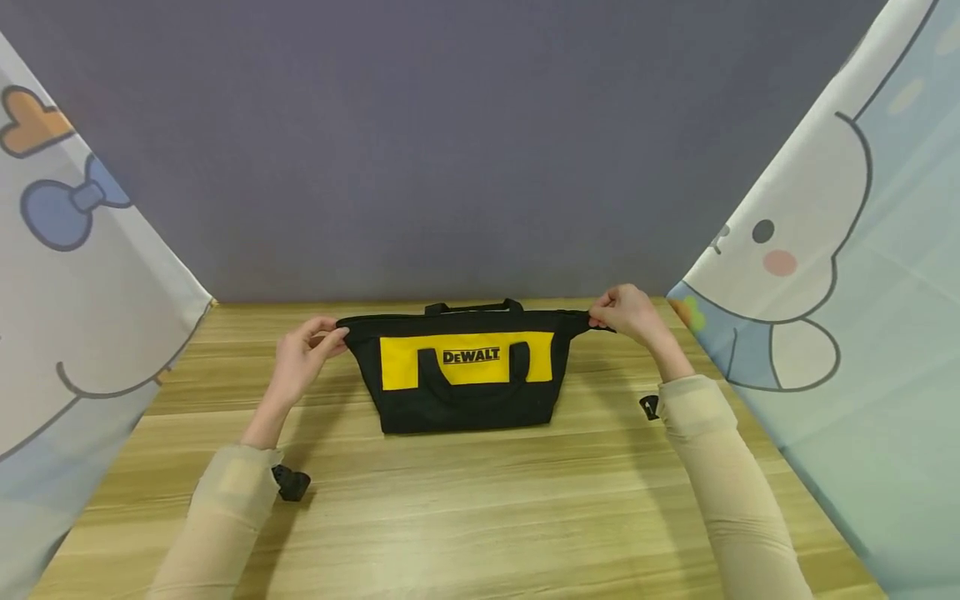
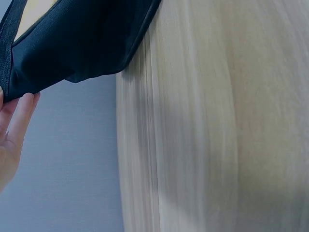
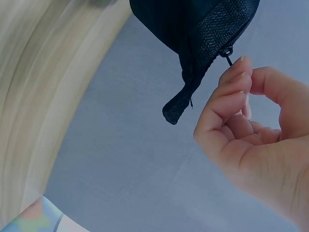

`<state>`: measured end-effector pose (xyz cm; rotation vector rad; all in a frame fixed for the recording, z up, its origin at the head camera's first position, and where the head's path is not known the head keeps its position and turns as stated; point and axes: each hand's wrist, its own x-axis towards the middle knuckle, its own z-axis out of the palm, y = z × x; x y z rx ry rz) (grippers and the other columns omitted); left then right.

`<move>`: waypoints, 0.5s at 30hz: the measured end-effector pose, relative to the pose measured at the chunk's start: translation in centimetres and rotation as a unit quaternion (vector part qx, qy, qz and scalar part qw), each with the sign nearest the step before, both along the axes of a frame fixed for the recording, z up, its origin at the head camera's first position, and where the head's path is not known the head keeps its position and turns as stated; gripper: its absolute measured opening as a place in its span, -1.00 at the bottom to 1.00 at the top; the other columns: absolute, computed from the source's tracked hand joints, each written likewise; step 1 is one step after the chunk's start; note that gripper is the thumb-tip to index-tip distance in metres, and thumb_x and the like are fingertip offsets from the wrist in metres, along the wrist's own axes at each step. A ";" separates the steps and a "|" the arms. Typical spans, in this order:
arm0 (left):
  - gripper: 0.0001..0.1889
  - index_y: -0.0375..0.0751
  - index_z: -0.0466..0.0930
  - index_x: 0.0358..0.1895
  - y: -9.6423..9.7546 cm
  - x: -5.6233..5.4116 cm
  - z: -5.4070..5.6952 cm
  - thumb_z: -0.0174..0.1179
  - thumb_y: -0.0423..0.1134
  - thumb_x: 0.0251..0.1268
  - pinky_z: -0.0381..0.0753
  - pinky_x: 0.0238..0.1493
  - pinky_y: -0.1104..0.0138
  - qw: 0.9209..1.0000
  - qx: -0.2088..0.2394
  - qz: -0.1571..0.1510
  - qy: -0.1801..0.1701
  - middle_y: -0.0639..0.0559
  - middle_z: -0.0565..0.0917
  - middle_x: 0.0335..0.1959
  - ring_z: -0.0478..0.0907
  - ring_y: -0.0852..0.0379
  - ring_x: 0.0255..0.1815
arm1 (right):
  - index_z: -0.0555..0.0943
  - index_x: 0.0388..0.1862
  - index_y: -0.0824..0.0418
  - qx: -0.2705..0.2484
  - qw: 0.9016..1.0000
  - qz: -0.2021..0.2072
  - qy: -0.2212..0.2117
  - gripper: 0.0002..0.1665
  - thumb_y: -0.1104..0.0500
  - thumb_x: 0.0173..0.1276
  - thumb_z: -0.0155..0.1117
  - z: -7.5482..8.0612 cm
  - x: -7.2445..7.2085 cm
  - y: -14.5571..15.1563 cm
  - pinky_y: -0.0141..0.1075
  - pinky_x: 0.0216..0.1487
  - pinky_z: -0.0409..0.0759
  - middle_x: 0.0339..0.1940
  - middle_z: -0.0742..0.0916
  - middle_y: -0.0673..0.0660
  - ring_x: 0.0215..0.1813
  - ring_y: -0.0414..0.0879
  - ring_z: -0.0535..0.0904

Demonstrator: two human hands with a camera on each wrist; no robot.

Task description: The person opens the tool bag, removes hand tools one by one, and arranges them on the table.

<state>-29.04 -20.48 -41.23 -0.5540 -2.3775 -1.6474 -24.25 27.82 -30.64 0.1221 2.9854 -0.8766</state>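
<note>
A black and yellow tool bag [image 1: 468,408] with DeWALT lettering stands upright on the wooden table, its carry handles hanging at front and back. My left hand [image 1: 303,354] pinches the bag's top left corner between thumb and fingers; in the left wrist view the fingers [image 2: 20,118] lie against the black fabric. At the opposite end, my right hand [image 1: 628,312] pinches the small zipper pull [image 3: 228,60] between thumb and index finger. Beyond the slider, a fabric zipper end tab [image 3: 175,107] dangles free. The bag's inside is hidden.
The wooden table [image 1: 480,517] ends at a grey back panel [image 1: 450,150]. Cartoon-printed curtains [image 1: 795,250] close in both sides. Black wrist-worn pieces [image 1: 291,483] show beside each sleeve.
</note>
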 end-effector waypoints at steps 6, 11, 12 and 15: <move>-0.76 -0.51 0.59 -0.01 0.1 0.2 0.1 0.17 -0.37 0.41 0.68 -0.24 0.57 1.000 -0.007 0.003 0.008 -0.43 0.62 -0.02 0.64 0.61 -0.31 | 0.70 -0.17 0.37 -0.006 1.000 0.004 0.007 -0.70 0.18 0.40 0.13 -0.4 -0.1 0.5 -0.37 -0.39 0.49 -0.35 0.82 0.18 -0.47 -0.24 0.58; -0.75 -0.53 0.58 0.01 0.0 0.1 -0.1 0.15 -0.38 0.42 0.67 -0.24 0.59 1.000 -0.002 0.001 -0.001 -0.42 0.60 -0.01 0.64 0.59 -0.30 | 0.71 -0.18 0.36 0.007 1.000 -0.012 0.006 -0.68 0.15 0.42 0.13 -0.4 0.3 1.2 -0.37 -0.33 0.49 -0.31 0.82 0.23 -0.42 -0.21 0.61; -0.75 -0.53 0.57 0.01 -0.1 0.1 -0.1 0.15 -0.38 0.42 0.66 -0.24 0.59 1.000 0.000 0.002 -0.003 -0.42 0.60 -0.01 0.64 0.59 -0.30 | 0.71 -0.17 0.36 0.008 1.000 -0.016 0.005 -0.68 0.14 0.43 0.13 -0.4 0.4 1.4 -0.37 -0.31 0.50 -0.29 0.82 0.24 -0.40 -0.19 0.62; -0.73 -0.54 0.55 0.05 -0.8 0.2 -0.1 0.14 -0.38 0.43 0.64 -0.24 0.64 1.000 -0.002 0.009 -0.009 -0.43 0.58 0.02 0.62 0.61 -0.30 | 0.69 -0.13 0.35 0.006 1.000 -0.018 -0.001 -0.66 0.11 0.45 0.11 -0.3 0.3 1.4 -0.32 -0.25 0.57 -0.24 0.82 0.25 -0.32 -0.15 0.67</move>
